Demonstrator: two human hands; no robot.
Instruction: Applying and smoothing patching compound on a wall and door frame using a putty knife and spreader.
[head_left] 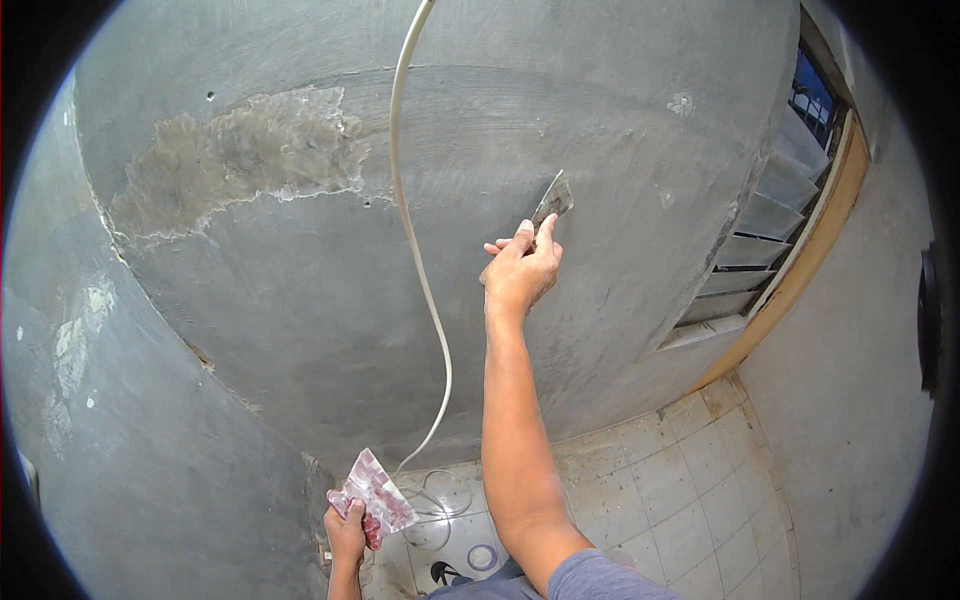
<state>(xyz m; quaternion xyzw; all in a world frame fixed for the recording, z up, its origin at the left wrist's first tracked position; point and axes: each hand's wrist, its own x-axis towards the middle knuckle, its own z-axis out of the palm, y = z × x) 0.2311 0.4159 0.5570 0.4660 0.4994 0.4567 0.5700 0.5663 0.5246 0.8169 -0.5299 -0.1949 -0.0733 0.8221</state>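
Note:
My right hand point(522, 262) reaches up to the grey wall point(560, 110), its fingers closed around a putty knife point(555, 198). The knife's flat blade points up and lies at or very near the wall surface; whether it touches I cannot tell. Lower down on the left, my left hand point(347, 530) grips a second, wider scraper point(376, 492) by its reddish handle. Pale and reddish smears cover that scraper's broad blade, which is tilted up to the right. A rough bare patch point(250, 150) with flaking edges marks the wall at the upper left.
A white cable point(408, 200) hangs down the wall and coils on the tiled floor point(660, 490). On the right is a louvred window point(765, 220) with a wooden frame point(800, 300). A roll of tape point(482, 557) lies on the floor near my foot.

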